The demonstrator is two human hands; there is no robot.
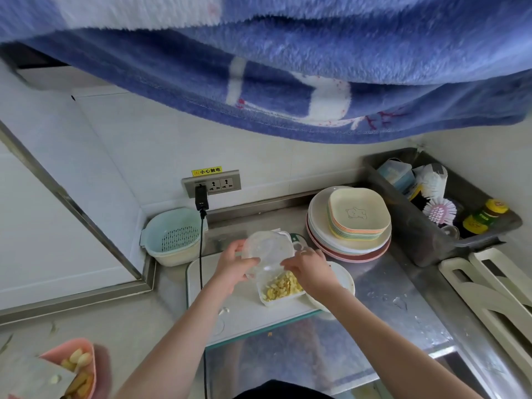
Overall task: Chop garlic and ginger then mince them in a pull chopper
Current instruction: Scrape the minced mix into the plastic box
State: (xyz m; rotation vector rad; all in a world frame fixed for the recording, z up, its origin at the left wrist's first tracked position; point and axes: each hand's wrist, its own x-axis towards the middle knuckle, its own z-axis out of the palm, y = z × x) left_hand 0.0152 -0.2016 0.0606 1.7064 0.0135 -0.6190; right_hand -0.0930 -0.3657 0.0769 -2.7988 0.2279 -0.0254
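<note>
Progress: mid-task. A white square plastic container (280, 292) sits on the pale rectangular cutting board (207, 298) and holds a heap of yellowish chopped pieces (283, 286), which look like chopped garlic and ginger; I cannot tell the two apart. I judge this container to be the bowl of the pull chopper, though no blade or pull cord is visible.

The left hand (230, 269) has its fingers curled round the near edge of a clear plastic lid (264, 250), which is tilted up above and behind the container, not seated on it. The right hand (309, 272) reaches to the lid's right side; its fingers are bent toward the lid rim, but whether they actually pinch it cannot be told.

Chopping is not complete by appearance: a pink plastic dish (83, 367) at the lower left, well apart from the board, holds whole peeled garlic cloves (79, 357) and yellow slices that may be ginger. A grey flat object overlaps that dish, too blurred to identify.

Remaining, in my judgement: seat the lid, mince by pulling, and deal with the uncut material in the dish.

Also present: a stack of pastel plates (349, 226) and a pale green colander (172, 236) on the steel counter (403, 289).
</note>
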